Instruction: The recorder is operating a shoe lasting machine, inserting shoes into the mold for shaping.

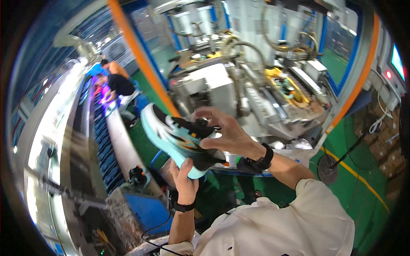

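A sneaker (179, 134) with a mint-green sole and a white, black and grey upper is held up in front of me. Its toe tilts up to the left, and its heel is lower right. My left hand (185, 181) grips it from below, thumb pressed against the side of the sole. Over the shoe's ankle opening, my right hand (228, 134) has its fingers curled, with the thumb on the near side of the collar. What lies under the right fingertips is partly hidden. Each wrist wears a black band.
Beyond the shoe stands a machine (213, 83) with hoses and a yellow tray-like mould (294, 91) inside an orange-and-blue frame. A conveyor (104, 145) runs along the left, another dark shoe (139, 175) near its end. Two people work farther along it. A round-based stand (328, 168) is at right.
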A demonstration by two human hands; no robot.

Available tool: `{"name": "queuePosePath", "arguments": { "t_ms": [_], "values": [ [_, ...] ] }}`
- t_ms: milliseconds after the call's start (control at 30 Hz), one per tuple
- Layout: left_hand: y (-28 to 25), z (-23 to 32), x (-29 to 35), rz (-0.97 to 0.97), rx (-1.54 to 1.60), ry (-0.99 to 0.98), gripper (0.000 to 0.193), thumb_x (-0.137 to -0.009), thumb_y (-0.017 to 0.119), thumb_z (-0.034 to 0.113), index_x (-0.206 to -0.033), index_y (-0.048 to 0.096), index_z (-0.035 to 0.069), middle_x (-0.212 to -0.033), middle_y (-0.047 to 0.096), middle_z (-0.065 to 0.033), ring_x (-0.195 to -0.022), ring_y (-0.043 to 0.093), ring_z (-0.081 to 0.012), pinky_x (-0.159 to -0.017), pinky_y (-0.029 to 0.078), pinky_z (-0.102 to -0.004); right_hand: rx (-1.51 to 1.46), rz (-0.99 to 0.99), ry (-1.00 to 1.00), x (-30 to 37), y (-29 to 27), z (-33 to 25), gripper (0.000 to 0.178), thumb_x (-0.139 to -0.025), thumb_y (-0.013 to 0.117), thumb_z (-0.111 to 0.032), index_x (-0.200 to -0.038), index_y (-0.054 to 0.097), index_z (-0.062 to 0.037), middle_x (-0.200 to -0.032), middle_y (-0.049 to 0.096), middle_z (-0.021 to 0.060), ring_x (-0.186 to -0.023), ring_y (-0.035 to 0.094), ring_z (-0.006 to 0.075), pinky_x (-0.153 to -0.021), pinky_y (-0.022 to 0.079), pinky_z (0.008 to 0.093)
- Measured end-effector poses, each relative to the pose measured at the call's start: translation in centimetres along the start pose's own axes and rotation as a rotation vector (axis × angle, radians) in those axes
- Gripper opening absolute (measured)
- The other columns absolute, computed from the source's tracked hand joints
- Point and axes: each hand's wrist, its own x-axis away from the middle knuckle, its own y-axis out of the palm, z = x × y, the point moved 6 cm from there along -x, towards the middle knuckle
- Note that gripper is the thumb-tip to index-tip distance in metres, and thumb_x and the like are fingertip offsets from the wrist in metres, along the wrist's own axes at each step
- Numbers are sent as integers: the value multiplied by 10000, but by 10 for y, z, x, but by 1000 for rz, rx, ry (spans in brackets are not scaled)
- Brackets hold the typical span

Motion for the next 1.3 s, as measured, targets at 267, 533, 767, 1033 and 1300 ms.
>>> {"name": "queuePosePath", "arguments": {
  "t_ms": [267, 533, 767, 1033, 1300],
  "values": [
    [268, -163, -32, -668, 28, -660, 711, -941, 638, 367, -1465, 360, -25, -1384, 510, -143, -1284, 452, -203, -1061, 366, -312, -78, 729, 321, 111, -264, 106, 574, -705, 785, -153, -1226, 597, -3, -1121, 632, 58, -1001, 589, 136, -911, 464, 273],
    [424, -377, -151, -585, -718, -337, 658, -798, 734, 401, -1177, 531, -97, -1145, 627, -317, -1081, 630, -373, -913, 493, -434, 289, 1125, 412, 162, -398, 90, 482, -723, 710, -56, -1191, 603, -5, -1028, 644, 54, -881, 602, 119, -813, 492, 250],
    [467, -455, -185, -474, -935, -404, 701, -723, 732, 89, -1296, 379, -108, -1224, 545, -314, -1133, 557, -471, -987, 460, -494, 676, 1173, 522, 138, -457, 73, 466, -722, 709, -63, -1170, 610, 15, -1000, 657, 74, -877, 609, 127, -791, 495, 253],
    [360, -299, -151, -527, 354, -1081, 237, -834, 687, 33, -1064, 659, -20, -957, 692, -73, -850, 673, -176, -737, 547, -319, 901, 680, 869, -32, -532, 165, 636, -638, 825, -263, -1148, 602, 44, -892, 650, 139, -858, 638, 193, -711, 524, 335],
    [122, -112, -119, -263, -70, -863, 569, -802, 645, 22, -1342, 481, -48, -1197, 617, -95, -1083, 613, -191, -969, 467, -296, 1178, 408, 1027, -122, -440, 321, 518, -717, 772, -300, -1099, 639, 24, -1086, 687, 231, -1004, 681, 365, -879, 542, 423]
  ]
}}
